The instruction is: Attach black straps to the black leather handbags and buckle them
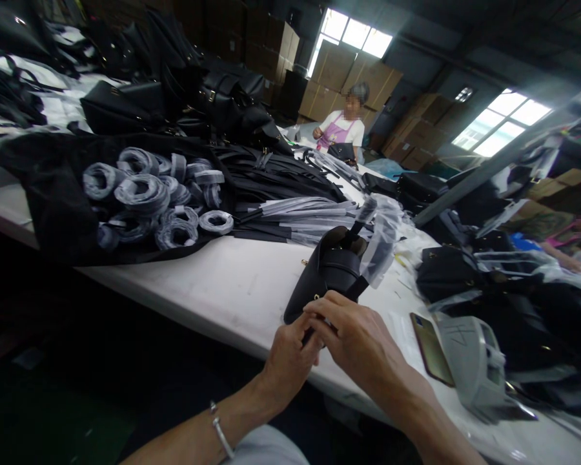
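A small black handbag (319, 271) stands at the table's front edge, tilted toward me, with gold-coloured metal fittings on its side. Its handle (382, 236) arches up to the right, wrapped in clear plastic. My left hand (293, 355) is closed on the near lower end of the bag, thumb and fingers bent around a dark part of it. From the right, my right hand (343, 323) meets it, fingers pinched at the same spot near a gold fitting. What exactly the fingertips grip is partly hidden behind them.
Plastic-wrapped strap coils (142, 194) lie on black cloth at the left. Long black straps (275, 171) and more black bags (213, 90) are behind. To the right are a phone (430, 349) and a grey tape dispenser (474, 361). A co-worker (341, 132) stands across the table.
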{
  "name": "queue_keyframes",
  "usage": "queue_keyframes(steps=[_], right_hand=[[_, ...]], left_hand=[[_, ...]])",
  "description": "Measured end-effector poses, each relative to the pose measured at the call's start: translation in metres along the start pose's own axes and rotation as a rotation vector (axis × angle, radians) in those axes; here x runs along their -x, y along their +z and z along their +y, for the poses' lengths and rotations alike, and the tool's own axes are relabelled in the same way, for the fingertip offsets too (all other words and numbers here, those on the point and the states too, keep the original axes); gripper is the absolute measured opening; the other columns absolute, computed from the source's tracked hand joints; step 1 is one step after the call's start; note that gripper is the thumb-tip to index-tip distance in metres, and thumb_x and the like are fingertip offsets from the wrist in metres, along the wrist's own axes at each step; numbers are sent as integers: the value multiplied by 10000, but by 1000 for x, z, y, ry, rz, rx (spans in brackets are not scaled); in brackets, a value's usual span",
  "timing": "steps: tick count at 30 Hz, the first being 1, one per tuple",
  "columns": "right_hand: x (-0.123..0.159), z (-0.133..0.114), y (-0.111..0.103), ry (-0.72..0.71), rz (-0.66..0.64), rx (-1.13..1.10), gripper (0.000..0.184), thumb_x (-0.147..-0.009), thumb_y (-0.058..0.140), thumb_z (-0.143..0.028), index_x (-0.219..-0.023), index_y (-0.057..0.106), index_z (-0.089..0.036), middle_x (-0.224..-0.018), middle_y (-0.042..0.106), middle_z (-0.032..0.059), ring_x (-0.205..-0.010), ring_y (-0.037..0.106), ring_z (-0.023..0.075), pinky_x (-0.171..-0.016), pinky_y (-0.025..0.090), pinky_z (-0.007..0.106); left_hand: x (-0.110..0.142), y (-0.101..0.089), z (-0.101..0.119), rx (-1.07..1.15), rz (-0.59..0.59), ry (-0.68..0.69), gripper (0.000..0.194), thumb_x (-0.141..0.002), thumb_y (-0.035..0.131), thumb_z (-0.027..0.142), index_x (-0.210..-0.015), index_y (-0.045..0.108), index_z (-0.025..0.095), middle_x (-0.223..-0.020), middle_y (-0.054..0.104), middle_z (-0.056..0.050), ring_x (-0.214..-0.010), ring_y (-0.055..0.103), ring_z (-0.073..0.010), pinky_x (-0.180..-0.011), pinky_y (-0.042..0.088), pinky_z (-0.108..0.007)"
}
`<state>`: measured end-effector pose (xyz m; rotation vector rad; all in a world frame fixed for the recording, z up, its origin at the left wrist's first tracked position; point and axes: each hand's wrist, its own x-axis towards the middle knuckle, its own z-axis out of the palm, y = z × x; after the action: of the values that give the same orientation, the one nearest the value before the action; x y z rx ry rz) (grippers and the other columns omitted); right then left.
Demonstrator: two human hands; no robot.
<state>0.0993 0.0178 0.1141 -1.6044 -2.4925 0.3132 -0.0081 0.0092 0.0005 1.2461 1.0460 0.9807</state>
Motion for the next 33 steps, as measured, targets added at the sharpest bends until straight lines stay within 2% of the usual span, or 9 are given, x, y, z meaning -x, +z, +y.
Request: queue_keyframes(steps=[5,8,11,15,17,22,25,28,33], right_hand=[[1,7,-5,15,38,-208,197,-830,615,-51,-815,698,-230,-805,615,-23,-715,594,115,-652,413,227],[4,17,-12,5,49,-351,227,-797,616,4,-770,691,-209,-782,612,-27,-719,596,101,-655,427,202],[7,28,-16,-36,28,-419,250,-774,627,33,-747,703,-204,-788,617,-23,-727,601,95,-653,436,185],[12,43,-13,-64,-9,-381,232,-762,660,18,-736,721,-204,-794,596,-15,-692,588,91,-622,423,191],[14,51,-9,-122,18,-322,205,-784,660,-15,-749,724,-207,-785,596,-8,-696,578,102,-632,411,210],[17,62,2,-305,132,-122,158,-877,619,-145,-771,713,-215,-737,612,7,-708,537,137,-689,352,286],[19,63,8,-344,160,-23,174,-901,582,-151,-795,703,-216,-737,632,11,-720,522,150,-690,316,313],[22,62,17,-336,223,29,197,-921,554,-158,-817,709,-222,-736,648,14,-734,533,153,-691,306,322],[32,64,52,-187,410,21,185,-932,554,-183,-892,731,-217,-756,663,33,-726,571,157,-705,339,328]], left_hand=[[0,-4,1,50,-43,6,292,-920,482,442,-852,595,182,-513,494,77,-385,417,-76,-417,315,-193],[-1,-9,4,105,-113,31,345,-940,441,461,-779,549,175,-521,489,67,-388,416,-66,-411,307,-182],[-3,-12,4,233,-203,-8,354,-939,441,462,-774,543,166,-519,494,61,-367,396,-54,-379,278,-165],[-7,-13,1,500,-277,-153,347,-915,478,470,-788,560,158,-450,467,74,-299,285,-32,-316,168,-153],[-9,-13,1,606,-281,-211,346,-897,507,465,-757,562,153,-408,427,85,-281,236,-24,-307,134,-151],[-11,-13,-1,786,-326,-310,325,-853,590,453,-752,575,145,-382,386,100,-271,214,-16,-302,142,-142],[-13,-12,-5,871,-351,-367,316,-822,637,444,-756,567,143,-391,372,110,-269,183,-8,-298,138,-143],[-14,-11,-6,855,-354,-384,318,-803,649,448,-755,561,146,-384,371,113,-264,189,-7,-303,153,-144],[-12,-11,1,576,-265,-323,438,-806,594,563,-702,568,139,-379,463,67,-272,330,-32,-316,206,-148]])
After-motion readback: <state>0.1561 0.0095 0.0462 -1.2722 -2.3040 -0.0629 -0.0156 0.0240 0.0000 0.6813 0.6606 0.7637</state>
